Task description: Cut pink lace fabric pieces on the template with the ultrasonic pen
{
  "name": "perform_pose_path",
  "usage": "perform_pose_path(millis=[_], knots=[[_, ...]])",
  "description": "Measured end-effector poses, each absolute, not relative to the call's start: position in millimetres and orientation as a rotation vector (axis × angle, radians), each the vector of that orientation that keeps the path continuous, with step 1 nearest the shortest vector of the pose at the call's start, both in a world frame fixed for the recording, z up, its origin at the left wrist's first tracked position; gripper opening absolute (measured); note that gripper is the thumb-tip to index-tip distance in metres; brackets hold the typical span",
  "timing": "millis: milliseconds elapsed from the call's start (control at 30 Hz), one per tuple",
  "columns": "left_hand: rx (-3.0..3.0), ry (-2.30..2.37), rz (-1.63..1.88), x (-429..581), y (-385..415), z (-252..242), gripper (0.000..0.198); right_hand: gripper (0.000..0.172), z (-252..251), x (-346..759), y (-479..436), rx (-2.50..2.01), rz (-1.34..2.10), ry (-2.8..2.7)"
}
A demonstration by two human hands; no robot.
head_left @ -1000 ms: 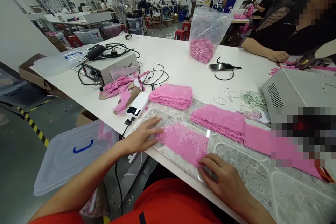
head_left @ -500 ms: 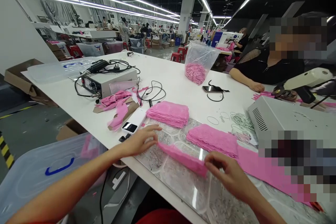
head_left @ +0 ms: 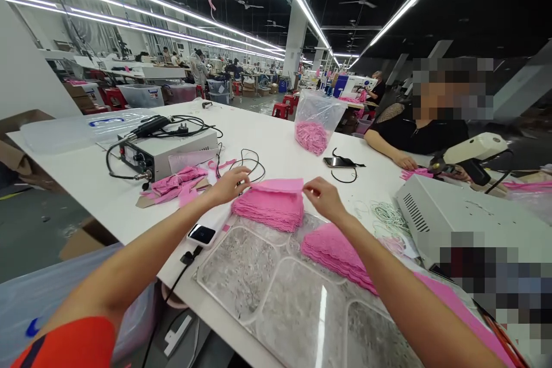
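Both my arms reach out over a white table. My left hand pinches the left end of a pink lace piece, and my right hand pinches its right end. The piece is held flat just above a stack of pink lace pieces. A second pink lace stack lies to the right, under my right forearm. A clear plastic sheet covers the table in front of me.
A grey machine with cables sits at left, a phone near the edge, a bag of pink pieces farther back. Another grey box stands at right. A person in black sits across the table.
Both hands lifted the pink lace piece off the clear sheet and carried it forward over the far stack. The camera tilted up.
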State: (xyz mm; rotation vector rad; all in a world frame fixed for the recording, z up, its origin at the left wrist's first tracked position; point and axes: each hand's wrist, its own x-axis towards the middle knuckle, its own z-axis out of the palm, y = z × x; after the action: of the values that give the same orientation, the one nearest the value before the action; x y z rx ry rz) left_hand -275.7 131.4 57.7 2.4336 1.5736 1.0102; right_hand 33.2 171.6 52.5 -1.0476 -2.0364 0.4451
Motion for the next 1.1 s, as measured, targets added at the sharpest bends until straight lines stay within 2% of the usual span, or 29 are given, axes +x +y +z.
perform_pose_path(millis=[133, 267, 500, 600, 667, 767, 900, 1000, 1100], knots=[[2.459, 1.548, 0.948, -284.3, 108.0, 34.4, 0.022, 0.013, 20.2, 37.3, 145.2, -1.098, 0.511, -2.105], [2.485, 1.455, 0.975, -269.7, 98.8, 40.8, 0.023, 0.018, 16.8, 74.0, 121.3, -1.246, 0.53, -2.034], [2.623, 1.016, 0.72, -159.1, 87.2, 29.0, 0.011, 0.018, 11.6, 153.3, 72.2, -1.471, 0.57, -1.938], [2.666, 0.97, 0.599, -110.1, 91.3, 15.3, 0.012, 0.022, 5.4, 165.1, 61.2, -1.481, 0.598, -1.965], [2.686, 0.972, 0.525, -90.1, 98.2, 10.6, 0.005, 0.023, 3.1, 167.4, 58.8, -1.475, 0.604, -1.988], [2.698, 0.998, 0.436, -79.0, 108.2, 12.1, 0.012, 0.023, 1.8, 167.8, 58.7, -1.464, 0.591, -2.016], [2.702, 1.054, 0.384, -78.3, 113.5, 23.7, 0.025, 0.025, 0.7, 165.1, 58.0, -1.437, 0.51, -2.065], [2.711, 1.084, 0.422, -74.7, 112.3, 34.6, 0.016, 0.031, -1.6, 162.4, 57.2, -1.442, 0.367, -2.077], [2.729, 1.066, 0.49, -73.4, 107.6, 45.4, 0.015, 0.019, -4.1, 164.3, 56.6, -1.49, 0.196, -2.049]])
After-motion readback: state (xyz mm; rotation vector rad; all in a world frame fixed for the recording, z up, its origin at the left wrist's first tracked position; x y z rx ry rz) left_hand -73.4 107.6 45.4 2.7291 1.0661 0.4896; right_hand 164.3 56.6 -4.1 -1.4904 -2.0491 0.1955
